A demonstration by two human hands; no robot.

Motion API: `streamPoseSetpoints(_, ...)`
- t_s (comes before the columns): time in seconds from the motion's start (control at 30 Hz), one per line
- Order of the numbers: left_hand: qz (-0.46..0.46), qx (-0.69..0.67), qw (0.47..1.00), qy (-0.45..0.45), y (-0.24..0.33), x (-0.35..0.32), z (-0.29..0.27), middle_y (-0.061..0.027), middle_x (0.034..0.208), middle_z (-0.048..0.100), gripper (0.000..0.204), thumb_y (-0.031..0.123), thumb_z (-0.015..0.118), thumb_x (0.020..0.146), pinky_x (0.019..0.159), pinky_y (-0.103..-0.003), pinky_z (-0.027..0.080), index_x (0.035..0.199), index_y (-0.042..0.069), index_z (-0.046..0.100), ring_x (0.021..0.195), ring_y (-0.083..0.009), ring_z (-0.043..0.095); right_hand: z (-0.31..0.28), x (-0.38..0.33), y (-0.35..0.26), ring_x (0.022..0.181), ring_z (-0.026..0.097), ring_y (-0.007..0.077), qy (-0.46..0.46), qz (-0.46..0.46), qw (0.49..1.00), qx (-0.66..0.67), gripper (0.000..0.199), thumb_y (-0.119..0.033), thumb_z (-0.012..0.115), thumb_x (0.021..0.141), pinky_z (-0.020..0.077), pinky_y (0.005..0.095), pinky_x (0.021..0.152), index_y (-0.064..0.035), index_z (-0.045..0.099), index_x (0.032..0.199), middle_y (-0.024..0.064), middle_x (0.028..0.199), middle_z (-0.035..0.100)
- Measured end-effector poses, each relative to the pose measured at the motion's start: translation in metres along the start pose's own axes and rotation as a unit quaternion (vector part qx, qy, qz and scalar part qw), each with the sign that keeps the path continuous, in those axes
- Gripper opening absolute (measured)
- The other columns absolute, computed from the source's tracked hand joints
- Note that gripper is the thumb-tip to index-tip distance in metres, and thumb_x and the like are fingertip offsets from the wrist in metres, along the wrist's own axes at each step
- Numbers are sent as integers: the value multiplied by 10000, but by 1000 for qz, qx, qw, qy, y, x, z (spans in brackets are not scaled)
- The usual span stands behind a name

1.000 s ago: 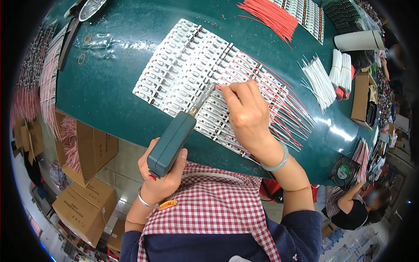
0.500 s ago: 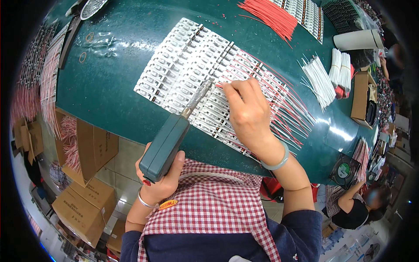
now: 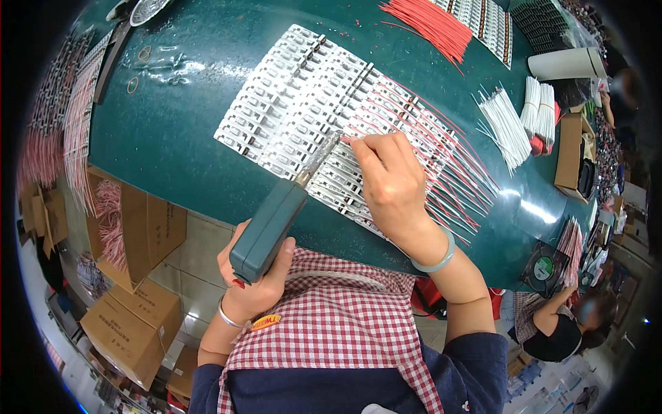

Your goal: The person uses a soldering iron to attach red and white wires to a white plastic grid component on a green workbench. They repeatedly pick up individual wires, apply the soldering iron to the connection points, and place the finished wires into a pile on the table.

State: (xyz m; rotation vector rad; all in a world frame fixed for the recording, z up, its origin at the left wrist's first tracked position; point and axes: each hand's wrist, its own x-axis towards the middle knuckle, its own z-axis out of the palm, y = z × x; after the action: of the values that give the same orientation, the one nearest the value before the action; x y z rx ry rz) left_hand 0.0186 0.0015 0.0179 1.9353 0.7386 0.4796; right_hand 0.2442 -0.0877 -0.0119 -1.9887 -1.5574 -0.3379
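Note:
My left hand [image 3: 254,281] grips the teal handle of a soldering iron [image 3: 270,228], whose metal tip reaches onto a white LED strip panel [image 3: 303,110] on the green table [image 3: 172,138]. My right hand [image 3: 389,183] rests on the panel and pinches a thin red wire [image 3: 347,139] right at the iron's tip. Red and white wires [image 3: 448,186] fan out from the panel's right edge, under and beyond my right hand. A pale bangle sits on my right wrist.
A heap of loose red wires [image 3: 431,24] lies at the back, bundles of white wires [image 3: 507,124] to the right. Cardboard boxes [image 3: 131,303] stand on the floor at left. Another person [image 3: 558,321] sits at lower right beside a small fan [image 3: 545,265].
The iron's tip has shifted slightly along the panel toward my right hand's fingertips. My left hand has tilted the handle a little. My right hand stays on the strips.

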Motion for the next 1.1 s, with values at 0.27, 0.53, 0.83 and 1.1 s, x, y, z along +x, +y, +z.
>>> streamPoseSetpoints(0.27,-4,3,1000,-4,3,3,0,-145,906,678,157,-17,744,801,591,-292,515,943,-50,687,685,-207,656,2,0,0,769,563,239,-5,-5,1000,-5,244,23,668,709,476,322,588,65,682,948,102,866,594)
streamPoseSetpoints(0.53,1,1,1000,-3,1,2,-1,-133,857,668,146,-5,745,805,564,-291,498,934,-42,689,649,-207,628,3,0,0,763,560,239,1,-6,1000,-14,229,25,665,710,474,322,579,70,688,933,103,854,592)
streamPoseSetpoints(0.83,-33,-28,999,18,-5,-8,-4,-117,874,680,186,7,754,795,586,-278,511,969,-30,702,664,-177,637,3,1,-1,760,560,236,0,-7,1000,-27,208,17,671,720,476,323,581,58,687,923,99,850,587)
streamPoseSetpoints(1.1,-51,-22,998,15,-5,-13,-6,-138,900,692,202,-2,757,785,620,-281,532,977,-31,704,712,-195,678,-2,1,-8,764,579,239,14,11,1000,-11,282,66,672,690,489,338,599,24,681,968,93,861,614)
